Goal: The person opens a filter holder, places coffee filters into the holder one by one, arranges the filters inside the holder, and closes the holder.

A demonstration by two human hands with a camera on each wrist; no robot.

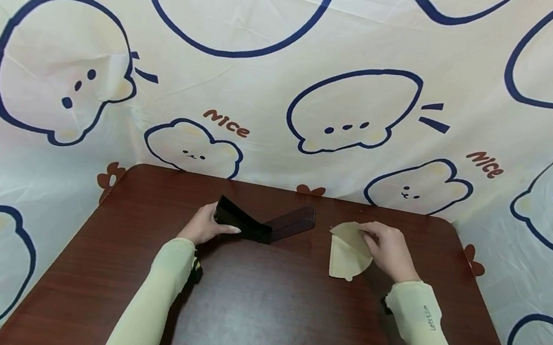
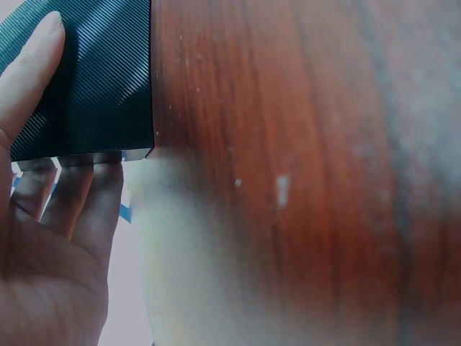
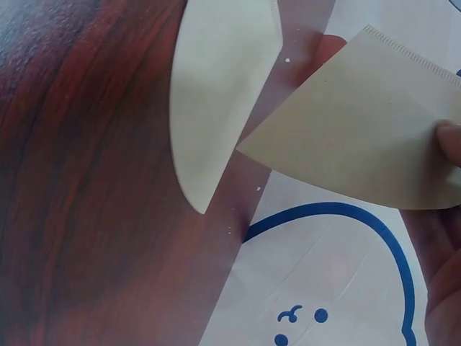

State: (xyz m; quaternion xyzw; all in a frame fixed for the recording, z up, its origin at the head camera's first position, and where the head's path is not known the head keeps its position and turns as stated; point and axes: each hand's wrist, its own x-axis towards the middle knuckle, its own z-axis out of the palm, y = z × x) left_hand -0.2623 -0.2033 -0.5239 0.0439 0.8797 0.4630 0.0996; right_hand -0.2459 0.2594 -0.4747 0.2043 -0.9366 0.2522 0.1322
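Note:
My left hand (image 1: 201,224) grips a black box (image 1: 245,227) at its left end. In the left wrist view the thumb lies across the box's ribbed black face (image 2: 101,90), and the other fingers are behind it. A dark see-through lid (image 1: 296,222) slants up from the box's right end. On the right, my right hand (image 1: 390,251) pinches a tan cone-shaped coffee filter paper (image 3: 360,122) by its edge, thumb on its face. A second coffee filter paper (image 3: 220,101) lies on the table beside it, partly overlapped by the held one in the head view.
The dark red-brown wooden table (image 1: 270,310) fills the foreground. A pale cloth (image 1: 265,96) with blue cartoon outlines hangs behind the table's far edge and along both sides.

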